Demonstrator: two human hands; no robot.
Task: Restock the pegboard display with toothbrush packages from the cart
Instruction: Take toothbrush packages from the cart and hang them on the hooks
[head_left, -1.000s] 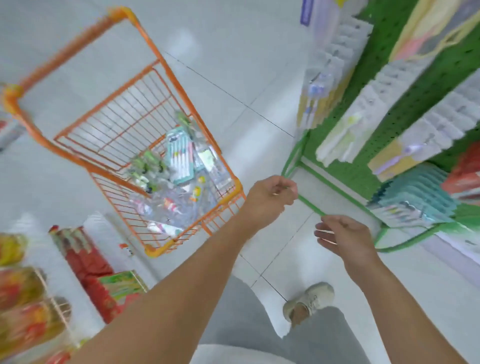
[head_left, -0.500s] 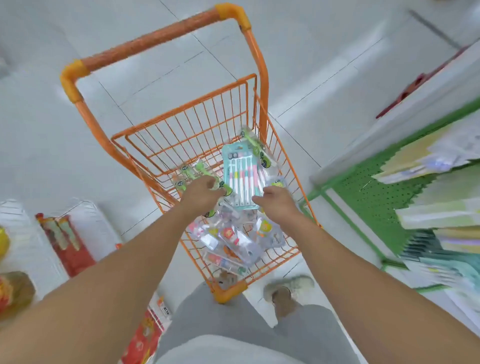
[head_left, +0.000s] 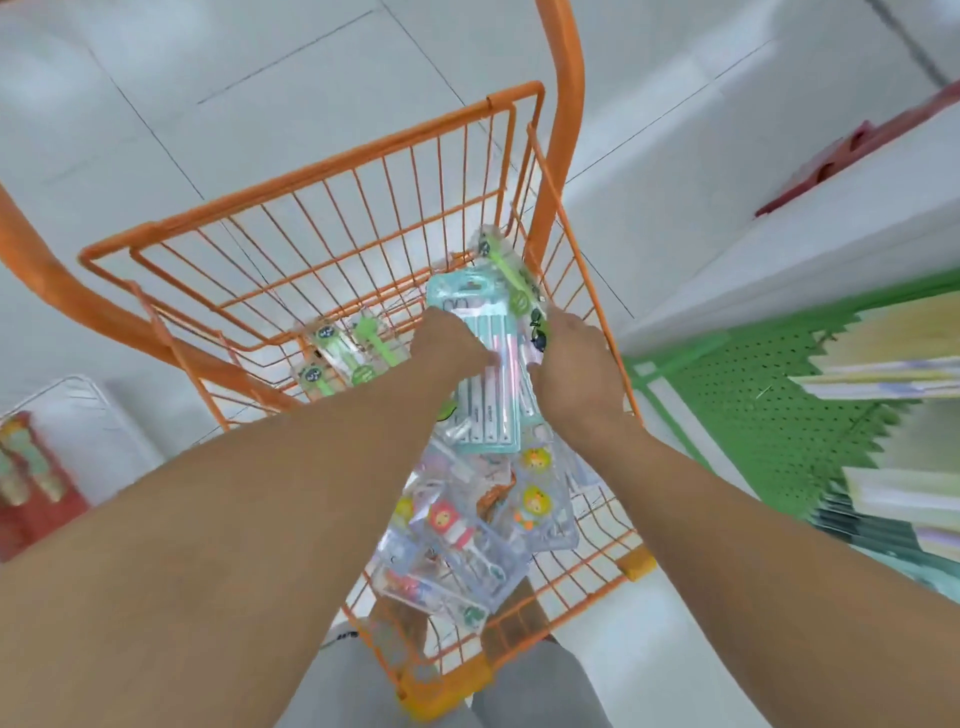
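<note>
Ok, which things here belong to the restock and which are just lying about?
Job:
cart
teal toothbrush pack, both hands on it
left hand
right hand
loose packs in cart
green pegboard

Lying about:
red goods, lower left
white rack

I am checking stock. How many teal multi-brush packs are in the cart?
1 visible: the teal pack lies in the orange cart, between the left hand and right hand. Others may be hidden underneath.

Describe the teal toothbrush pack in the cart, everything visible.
The teal toothbrush pack is a long flat card with a hang hole at its far end and several pale brushes side by side under clear plastic. It lies tilted on the pile in the orange wire cart. The left hand and right hand touch its sides; the grip is unclear.
</note>
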